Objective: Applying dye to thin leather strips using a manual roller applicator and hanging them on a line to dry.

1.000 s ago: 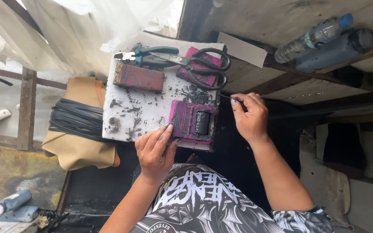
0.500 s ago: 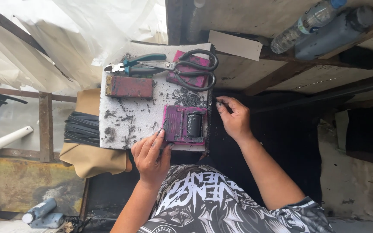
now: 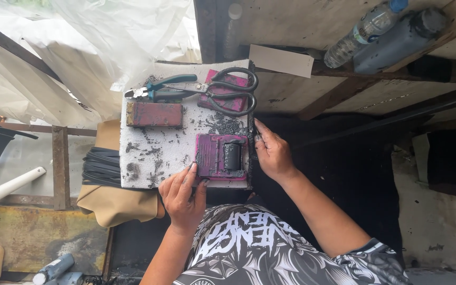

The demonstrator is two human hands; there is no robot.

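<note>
On the white foam board [image 3: 159,153], smeared with black residue: red block [image 3: 154,114] at its upper left, cutters [image 3: 157,87] and scissors [image 3: 230,95] along its top edge. Left hand [image 3: 183,195] at the board's lower edge, fingers spread open, tips pressing the magenta tray [image 3: 220,155], likely steadying it. Right hand [image 3: 273,153] at the board's right edge, fingers loosely curled against the tray's side; whether it pinches anything cannot be told. The dark roller [image 3: 232,155] in the tray is indistinct.

White foam board [image 3: 159,153] rough, pitted and black-smeared; magenta-stained blocks [image 3: 154,114] matt and worn; scissors [image 3: 228,92] dull metal with glossy black handles; pliers [image 3: 157,87] with smooth teal plastic grips.
</note>
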